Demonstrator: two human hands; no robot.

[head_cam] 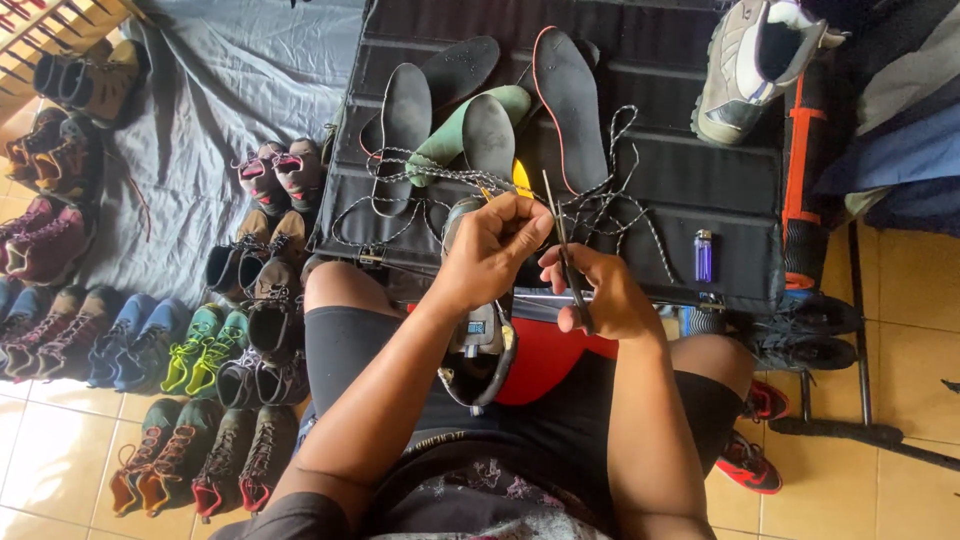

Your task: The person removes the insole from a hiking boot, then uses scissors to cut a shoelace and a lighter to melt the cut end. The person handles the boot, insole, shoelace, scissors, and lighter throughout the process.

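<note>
Left hand (492, 252) pinched shut on a yellow-tipped lace end (520, 180); right hand (598, 290) closed round thin scissors (566, 255), blades pointing up and away, just beside the left fingers; lace tip directly ahead of both hands, left nearer; patterned laces (600, 190) trailing over the black table (660, 120) among insoles (480, 115); shoe (480, 345) on lap, long axis toward the body, mostly hidden under left forearm; blades' contact with lace hard to make out; purple lighter (703, 255) to the right.

Matt black fabric mat (690, 150), smooth foam insoles (405, 120) (one green), glossy floor tiles (910, 330)
</note>
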